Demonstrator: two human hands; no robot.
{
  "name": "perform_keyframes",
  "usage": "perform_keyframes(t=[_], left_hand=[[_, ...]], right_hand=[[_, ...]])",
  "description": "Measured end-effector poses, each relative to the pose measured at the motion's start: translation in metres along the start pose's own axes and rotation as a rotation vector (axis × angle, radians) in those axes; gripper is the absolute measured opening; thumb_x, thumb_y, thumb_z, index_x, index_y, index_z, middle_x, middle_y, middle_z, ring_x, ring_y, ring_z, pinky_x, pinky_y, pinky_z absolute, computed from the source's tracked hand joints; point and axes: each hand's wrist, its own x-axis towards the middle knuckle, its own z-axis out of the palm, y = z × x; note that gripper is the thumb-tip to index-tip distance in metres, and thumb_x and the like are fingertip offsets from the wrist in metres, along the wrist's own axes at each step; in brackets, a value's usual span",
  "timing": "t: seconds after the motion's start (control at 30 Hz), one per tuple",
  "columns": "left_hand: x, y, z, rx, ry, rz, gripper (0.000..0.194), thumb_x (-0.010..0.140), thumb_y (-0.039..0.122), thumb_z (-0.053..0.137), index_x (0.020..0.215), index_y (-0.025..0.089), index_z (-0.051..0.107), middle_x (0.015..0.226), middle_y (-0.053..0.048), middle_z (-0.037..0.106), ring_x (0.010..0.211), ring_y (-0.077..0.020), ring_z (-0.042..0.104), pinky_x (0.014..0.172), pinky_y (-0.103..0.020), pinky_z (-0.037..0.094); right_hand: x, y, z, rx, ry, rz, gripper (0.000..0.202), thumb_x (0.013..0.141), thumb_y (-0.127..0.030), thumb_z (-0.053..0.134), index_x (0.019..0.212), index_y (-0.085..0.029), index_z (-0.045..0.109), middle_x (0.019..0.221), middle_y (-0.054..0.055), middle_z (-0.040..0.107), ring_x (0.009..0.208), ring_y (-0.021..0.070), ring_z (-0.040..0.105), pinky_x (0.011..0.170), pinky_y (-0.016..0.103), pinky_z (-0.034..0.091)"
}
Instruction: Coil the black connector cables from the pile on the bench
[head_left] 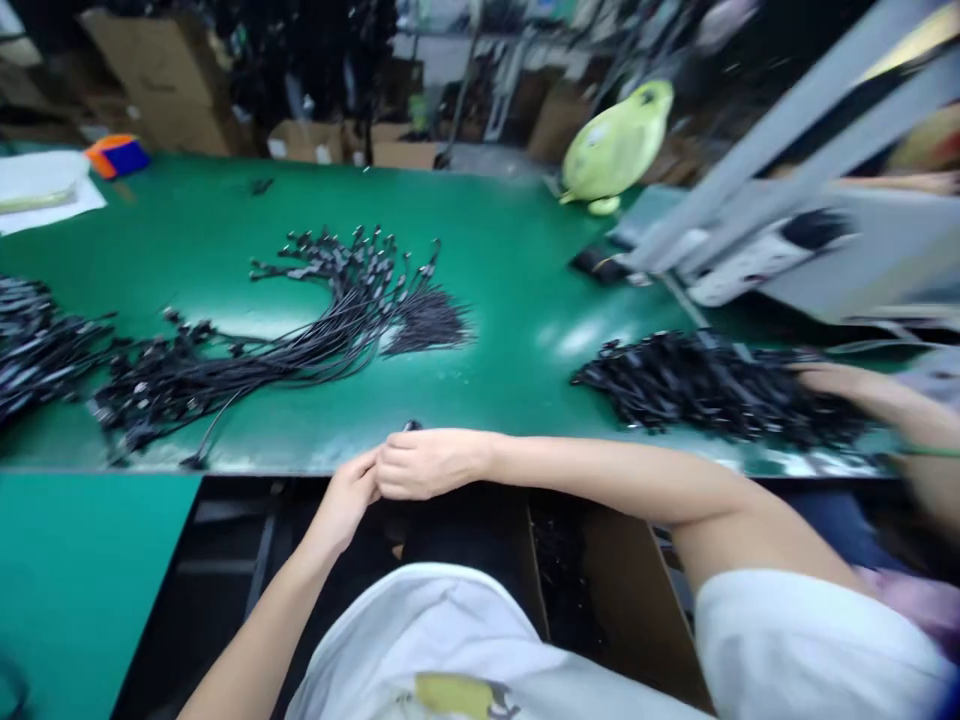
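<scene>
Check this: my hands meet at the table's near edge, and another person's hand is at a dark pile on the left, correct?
No: the head view shows that person's hand at the dark pile on the right. Your left hand and right hand meet at the table's near edge.

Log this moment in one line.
left hand: meets right hand | right hand: near edge of green table, dark item beside it, hold unclear | forward left: black cables | right: co-worker's hand on black pile
</scene>
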Motion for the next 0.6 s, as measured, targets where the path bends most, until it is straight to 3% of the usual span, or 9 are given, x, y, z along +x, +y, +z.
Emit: perform_keyframes(t=[0.17, 0.37, 0.5, 0.6], left_hand=[[0.008, -0.003, -0.003, 0.012, -0.021, -0.074, 0.034, 0.065, 0.042, 0.076, 0.065, 0.014, 0.057, 0.052, 0.008, 0.034, 0.05, -0.0055, 0.023, 0.049, -0.02, 0.017], [0.018, -0.018, -0.002, 0.039, 0.012, -0.073, 0.043, 0.059, 0.051, 0.078, 0.06, 0.017, 0.052, 0.049, 0.006, 0.039, 0.048, -0.0069, 0.028, 0.049, -0.021, 0.021], [0.019, -0.026, 0.002, 0.103, 0.068, -0.002, 0.05, 0.057, 0.058, 0.078, 0.051, 0.019, 0.047, 0.045, 0.005, 0.036, 0.044, -0.0075, 0.026, 0.048, -0.024, 0.018], [0.021, -0.029, 0.003, 0.145, 0.05, 0.024, 0.042, 0.058, 0.055, 0.078, 0.053, 0.022, 0.052, 0.044, 0.005, 0.037, 0.043, -0.0102, 0.028, 0.046, -0.026, 0.021]], right_hand=[[0.0, -0.003, 0.006, 0.033, -0.146, 0.068, 0.035, 0.102, -0.016, 0.03, 0.089, -0.011, 0.062, 0.088, 0.008, 0.06, 0.08, 0.015, 0.06, 0.071, 0.031, 0.043], [0.001, -0.016, 0.008, -0.031, -0.127, 0.156, 0.035, 0.098, -0.012, 0.034, 0.094, -0.008, 0.068, 0.1, 0.014, 0.063, 0.093, 0.0158, 0.063, 0.08, 0.027, 0.046], [-0.001, -0.013, 0.008, -0.042, -0.216, 0.193, 0.039, 0.097, -0.009, 0.033, 0.077, -0.011, 0.067, 0.084, 0.011, 0.062, 0.078, 0.015, 0.062, 0.066, 0.027, 0.044], [-0.002, -0.01, 0.009, -0.015, -0.218, 0.139, 0.037, 0.096, -0.007, 0.034, 0.08, -0.013, 0.067, 0.086, 0.009, 0.062, 0.08, 0.0138, 0.063, 0.068, 0.027, 0.045]])
